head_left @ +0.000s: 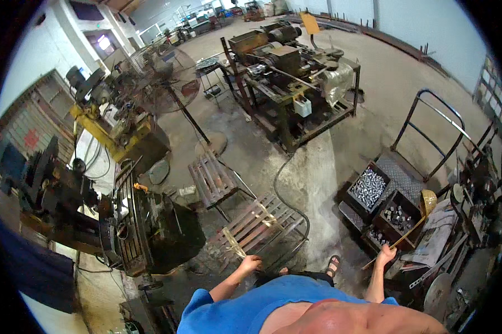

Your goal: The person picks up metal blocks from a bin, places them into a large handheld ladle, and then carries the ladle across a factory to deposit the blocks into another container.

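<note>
Blue cloth, the person's shirt (284,296), is at 6 o'clock in the head view. The right hand (386,255), at 4 o'clock, is closed round a long yellow stick (408,232) with a wide end toward 3 o'clock. A firm hold and a slow arm seem best, so it does not bump the boxes. The left hand (252,263), at 6 o'clock, is well apart from the right, by a slatted bench (245,227); I cannot tell if it grips. At 3 o'clock, one dark box (356,202) is full of small shiny bits (368,187). Just beside it, a second box (411,208) has fewer, bigger grey lumps (396,216), with bare space round them
</note>
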{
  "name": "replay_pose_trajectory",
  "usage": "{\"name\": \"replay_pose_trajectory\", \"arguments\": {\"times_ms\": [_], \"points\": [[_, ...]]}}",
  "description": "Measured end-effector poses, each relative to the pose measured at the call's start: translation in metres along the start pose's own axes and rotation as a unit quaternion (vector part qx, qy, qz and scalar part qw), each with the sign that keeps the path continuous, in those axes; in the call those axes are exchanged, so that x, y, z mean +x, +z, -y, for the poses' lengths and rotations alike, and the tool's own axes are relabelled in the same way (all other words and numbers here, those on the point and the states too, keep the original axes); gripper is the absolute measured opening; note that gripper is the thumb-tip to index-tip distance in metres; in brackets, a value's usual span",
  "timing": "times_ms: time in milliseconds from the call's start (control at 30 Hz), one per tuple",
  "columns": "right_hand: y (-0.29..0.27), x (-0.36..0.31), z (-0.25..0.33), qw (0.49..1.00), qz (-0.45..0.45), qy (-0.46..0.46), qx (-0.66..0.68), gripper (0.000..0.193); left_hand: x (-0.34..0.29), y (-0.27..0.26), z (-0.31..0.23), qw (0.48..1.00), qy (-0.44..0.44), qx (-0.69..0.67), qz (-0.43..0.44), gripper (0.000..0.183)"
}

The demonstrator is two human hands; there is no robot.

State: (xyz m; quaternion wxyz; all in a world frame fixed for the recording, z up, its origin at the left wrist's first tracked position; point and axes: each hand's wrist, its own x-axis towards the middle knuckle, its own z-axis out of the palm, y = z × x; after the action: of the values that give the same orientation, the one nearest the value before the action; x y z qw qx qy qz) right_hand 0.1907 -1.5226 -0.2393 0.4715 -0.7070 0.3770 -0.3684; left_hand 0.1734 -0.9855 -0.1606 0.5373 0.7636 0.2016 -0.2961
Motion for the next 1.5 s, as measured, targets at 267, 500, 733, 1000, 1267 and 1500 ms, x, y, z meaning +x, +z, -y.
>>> {"name": "replay_pose_trajectory", "arguments": {"times_ms": [267,500,733,1000,1267,1500], "points": [[0.051,-0.036,0.11,0.96,0.166,0.138,0.177,0.015,-0.063,-0.094,0.124,0.971,-0.01,-0.192,-0.143,0.03],[0.121,-0.121,0.161,0.915,0.38,0.031,0.131,0.02,-0.151,-0.085,0.295,0.881,-0.107,-0.255,-0.384,0.021],[0.118,-0.311,0.238,0.716,0.624,0.226,0.219,0.017,-0.265,-0.021,0.427,0.818,-0.149,-0.282,-0.479,0.02],[0.089,-0.417,0.283,0.578,0.765,0.228,0.172,0.013,-0.326,-0.062,0.425,0.778,-0.171,-0.388,-0.464,0.024],[0.137,-0.509,0.291,0.587,0.768,0.236,0.099,0.006,-0.361,-0.104,0.476,0.719,-0.128,-0.407,-0.549,0.033],[0.208,-0.556,0.241,0.876,0.419,-0.24,0.009,0.02,-0.428,-0.186,0.539,0.689,-0.099,-0.501,-0.514,0.024]]}}
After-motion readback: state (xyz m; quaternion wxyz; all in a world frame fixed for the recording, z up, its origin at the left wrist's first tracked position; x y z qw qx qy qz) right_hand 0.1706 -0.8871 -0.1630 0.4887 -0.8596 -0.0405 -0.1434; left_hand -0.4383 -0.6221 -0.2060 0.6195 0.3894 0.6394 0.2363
